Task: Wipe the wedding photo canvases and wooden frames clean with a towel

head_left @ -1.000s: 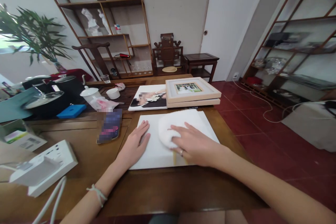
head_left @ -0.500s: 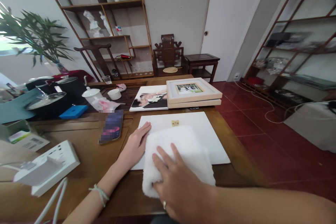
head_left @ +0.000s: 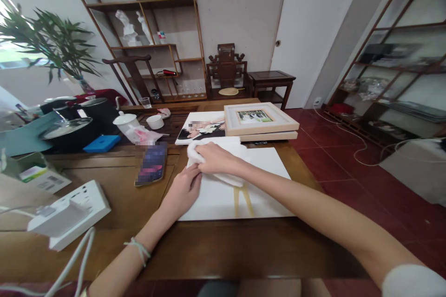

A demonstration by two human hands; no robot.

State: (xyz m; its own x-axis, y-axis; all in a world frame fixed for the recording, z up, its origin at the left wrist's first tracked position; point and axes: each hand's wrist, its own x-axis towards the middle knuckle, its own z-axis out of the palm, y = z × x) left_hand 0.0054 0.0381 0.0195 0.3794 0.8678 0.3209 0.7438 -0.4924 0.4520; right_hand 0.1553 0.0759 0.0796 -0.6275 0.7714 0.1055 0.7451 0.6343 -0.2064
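Toward the front edge of the dark brown wooden desk [head_left: 244, 253], found one flat white rectangular panel [head_left: 216, 204], marked on its near half by two tan strips [head_left: 236, 202] splayed apart. Noted over the panel's far left corner one thick white fluffy cloth [head_left: 230, 144], bunched at its left end and hiding part of the surface.

Checked both hands. Right hand [head_left: 215, 160]: curled over the bunched end of the cloth, gripping; fingertips hidden. Left hand [head_left: 183, 190]: laid out along the panel's left edge, fingers close together, pointing to the same corner and near the right; cannot tell exact contact at the tips.

Judged as wiping in progress, not complete, with the cloth in use at the corner. Found no visible boundary between wiped and unwiped areas; cannot certify the extent covered. Outstanding, by judgement: completion of the corner and of any area missed.

Behind the panel, recorded two stacked pale-wood rectangular frames [head_left: 261, 137] and, directly left of them, one white-edged photo panel [head_left: 200, 128] lying flat. Both placed clear of the hands; cannot tell from appearance whether already wiped.
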